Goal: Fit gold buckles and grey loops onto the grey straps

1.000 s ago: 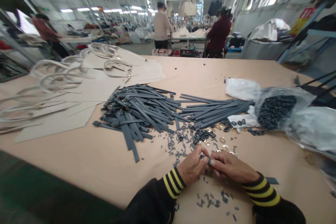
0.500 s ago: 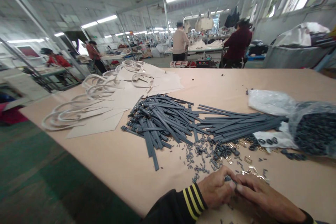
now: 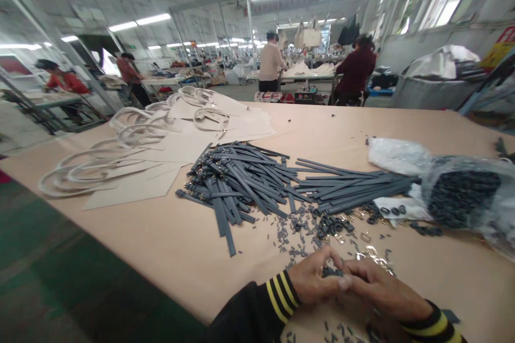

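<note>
My left hand (image 3: 316,277) and my right hand (image 3: 378,283) meet low over the table, fingers closed and thumbs pressed together. Between them is a small dark grey strap piece (image 3: 332,271), mostly covered by the fingers. Just beyond the hands lie gold metal buckles (image 3: 370,252), a heap of dark strap loops (image 3: 328,228) and scattered short grey bits (image 3: 295,249). More such bits (image 3: 336,332) lie on the near side, below my hands. A large pile of dark grey straps (image 3: 241,177) is farther off to the left, beside a row of long plain straps (image 3: 354,193).
Beige bag panels with handles (image 3: 156,144) cover the table's left part. An open plastic bag full of dark loops (image 3: 462,193) stands at the right. The tan table (image 3: 169,246) ends along a slanting left edge. Several people work beyond it, including one in beige (image 3: 270,61).
The view has swung slightly right, so the table things sit farther left. My hands stay together around the small piece, and more of the right sleeve and the near bits now shows.
</note>
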Demonstrator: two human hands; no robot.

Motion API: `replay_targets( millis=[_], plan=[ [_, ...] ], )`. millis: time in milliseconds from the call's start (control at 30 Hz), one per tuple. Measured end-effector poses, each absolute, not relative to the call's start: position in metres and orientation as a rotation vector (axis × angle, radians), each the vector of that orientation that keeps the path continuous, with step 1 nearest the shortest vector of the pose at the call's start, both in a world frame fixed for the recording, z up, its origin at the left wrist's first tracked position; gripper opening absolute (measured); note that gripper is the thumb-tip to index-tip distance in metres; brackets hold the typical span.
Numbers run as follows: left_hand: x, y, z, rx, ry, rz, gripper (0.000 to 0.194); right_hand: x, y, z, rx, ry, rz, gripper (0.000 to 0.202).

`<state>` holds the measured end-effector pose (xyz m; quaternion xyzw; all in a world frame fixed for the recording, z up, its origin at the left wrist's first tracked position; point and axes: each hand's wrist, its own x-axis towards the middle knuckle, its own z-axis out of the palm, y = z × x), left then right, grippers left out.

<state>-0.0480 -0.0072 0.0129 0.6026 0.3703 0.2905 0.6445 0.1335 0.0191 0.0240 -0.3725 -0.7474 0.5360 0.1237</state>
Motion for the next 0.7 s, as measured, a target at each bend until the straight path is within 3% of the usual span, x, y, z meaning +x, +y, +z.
replay_targets(
  millis=[300, 700],
  plan=[
    [-0.044, -0.002, 0.008, 1.138, 0.666, 0.746, 0.031, 0.132, 0.022, 0.027, -0.999, -2.140, 1.567, 0.032],
    [-0.040, 0.006, -0.003, 1.210, 0.948, 0.901, 0.023, 0.136, 0.028, 0.024, -1.156, -2.194, 1.320, 0.022]
  ],
)
